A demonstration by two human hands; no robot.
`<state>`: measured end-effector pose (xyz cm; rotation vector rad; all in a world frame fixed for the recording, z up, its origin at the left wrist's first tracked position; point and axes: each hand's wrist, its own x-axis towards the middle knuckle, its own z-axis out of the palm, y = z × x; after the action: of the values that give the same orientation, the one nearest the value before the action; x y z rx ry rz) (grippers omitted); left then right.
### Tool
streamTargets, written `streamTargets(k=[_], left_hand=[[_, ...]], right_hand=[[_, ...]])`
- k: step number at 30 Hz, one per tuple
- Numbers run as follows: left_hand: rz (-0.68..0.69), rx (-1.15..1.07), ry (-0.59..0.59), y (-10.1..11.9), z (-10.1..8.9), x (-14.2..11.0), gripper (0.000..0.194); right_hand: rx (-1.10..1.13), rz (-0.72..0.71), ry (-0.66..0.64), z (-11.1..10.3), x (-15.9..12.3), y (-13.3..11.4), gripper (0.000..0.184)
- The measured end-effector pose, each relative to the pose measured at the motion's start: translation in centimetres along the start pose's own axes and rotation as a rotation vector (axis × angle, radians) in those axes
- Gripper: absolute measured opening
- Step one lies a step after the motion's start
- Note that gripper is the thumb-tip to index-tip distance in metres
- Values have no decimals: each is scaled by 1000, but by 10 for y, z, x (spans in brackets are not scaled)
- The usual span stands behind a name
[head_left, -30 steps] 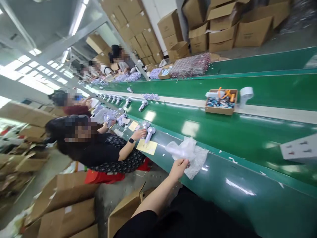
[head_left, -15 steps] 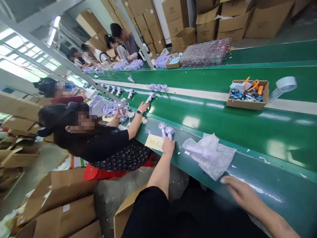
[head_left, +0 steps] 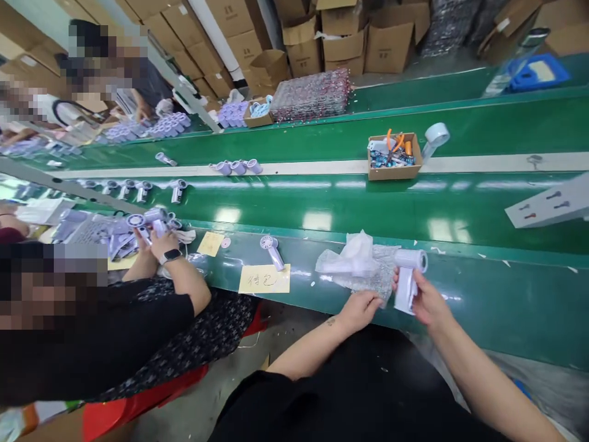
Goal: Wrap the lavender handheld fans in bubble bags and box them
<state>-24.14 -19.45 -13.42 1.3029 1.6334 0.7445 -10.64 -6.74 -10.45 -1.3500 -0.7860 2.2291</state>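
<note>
In my right hand (head_left: 430,301) is a light purple handheld fan (head_left: 405,285), gripped by its handle with the round head up. My left hand (head_left: 361,310) has its fingers closed on the near edge of a clear bubble wrap bag (head_left: 386,270). That bag lies on the green bench in front of me, with a crumpled thin white plastic bag (head_left: 356,255) on it. Another purple handheld fan (head_left: 273,253) lies to the left, its handle end over a yellow paper note (head_left: 264,280) with handwriting.
A co-worker (head_left: 177,258) sits to my left, handling purple fans beside a pile of parts. Across the green belt (head_left: 294,205) stand a small carton of tools (head_left: 393,172) and a tape roll (head_left: 436,135). A white box (head_left: 552,199) is at the right.
My view has swung right. My left hand has left the pair of fans and moved right to the bubble wrap. One fan is now in my right hand, which was empty before.
</note>
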Motion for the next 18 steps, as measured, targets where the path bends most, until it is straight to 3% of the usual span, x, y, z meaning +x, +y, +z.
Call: streamTargets(k=[3,6,8,11,14,16,18], left_hand=[[125,607,-129,-24,-2,11,21],[187,757,-168,-33,-3,24,22],[177,684,-72,-24,4,34,23],[95,433,107,4,20,47,21],[30,58,82,32,32,58,18],[-42,-164,27,46,35,63,17],[-99,-275,57,55,35,66,15]], right_hand=[[39,-28,166,-47,-16,-16,39],[8,61,216,-78,-43,-20,37],[-26,122,146,-83,-63,-15,41],[-35,194,-25,-75,-87,-4,55],[17,212,-103,-66,-92,3,57],[45,191,-140,-66,-86,2,48],[25,170,-164,-73,-77,-3,41]])
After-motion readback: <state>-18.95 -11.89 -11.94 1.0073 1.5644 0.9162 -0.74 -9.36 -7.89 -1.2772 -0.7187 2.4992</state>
